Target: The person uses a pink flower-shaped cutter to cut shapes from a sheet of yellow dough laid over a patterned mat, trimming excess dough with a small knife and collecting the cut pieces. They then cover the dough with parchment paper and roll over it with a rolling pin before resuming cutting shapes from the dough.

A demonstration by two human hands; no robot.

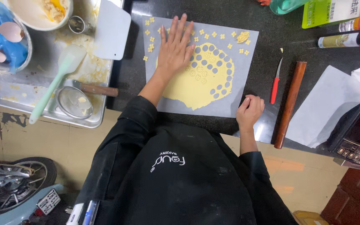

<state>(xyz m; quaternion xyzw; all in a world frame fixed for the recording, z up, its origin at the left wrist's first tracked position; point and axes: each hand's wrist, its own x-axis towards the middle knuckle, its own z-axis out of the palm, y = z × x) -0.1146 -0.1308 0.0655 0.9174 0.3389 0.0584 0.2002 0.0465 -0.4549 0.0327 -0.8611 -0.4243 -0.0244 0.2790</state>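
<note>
Yellow dough sheet, frame centre, on grey parchment: your left hand lies flat, fingers spread, holding nothing. Your right hand is curled, pinching the parchment's lower right edge. Green pouch upper right; rolling pin, red knife right.

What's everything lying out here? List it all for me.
dough sheet: one, yellow, punched with holes, on the paper
baking paper: one, pale grey, on the black counter
cut-out pieces: many, yellow, along the paper's far edge
small knife: one, red handle, right of the paper
rolling pin: one, brown, beside the knife
metal tray: one, silver, at left
spatula: one, pale green, on the tray
sieve: one, metal, on the tray
eggshells: pinkish, in a bowl with blue lining
left hand: flat on the dough
right hand: curled at the paper's near corner
</note>
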